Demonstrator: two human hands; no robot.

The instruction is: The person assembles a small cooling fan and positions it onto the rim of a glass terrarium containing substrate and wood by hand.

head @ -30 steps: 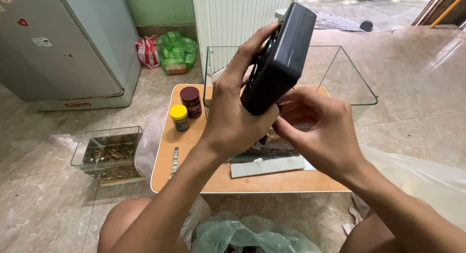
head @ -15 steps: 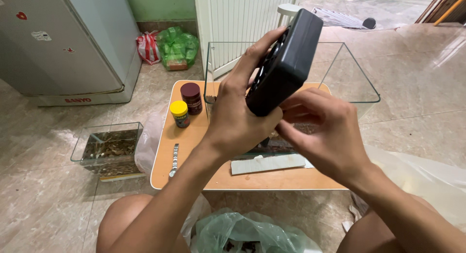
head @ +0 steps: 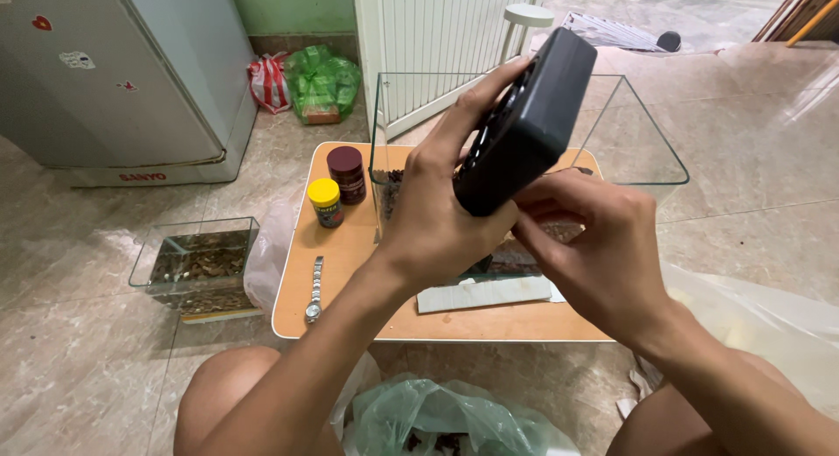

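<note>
— Where do we have the black box [head: 527, 124] now?

— We hold it up over the low wooden worktop [head: 350, 246], in front of the big glass tank [head: 647, 132]. Its long axis runs on a slant, from about seven o'clock up to one o'clock, with the top end pointing away from us toward the white door [head: 446, 36]. The smooth back faces right; the ribbed face turns left toward our left hand [head: 437, 224].

— And the fingers?

— Our left fingers [head: 476, 106] are wrapped around the box's left edge, gripping it. Our right hand [head: 603, 255] sits at the lower end, at about five o'clock from the box, fingers curled and touching its underside; we cannot tell how firmly they grip.

— What lies around?

— On the worktop, at nine o'clock from our hands, stand a yellow-lidded jar [head: 326, 201] and a dark red-lidded jar [head: 347, 174], side by side. A wristwatch [head: 315, 288] lies nearer us. A small glass tank [head: 197, 264] sits on the floor, left of the worktop.
</note>
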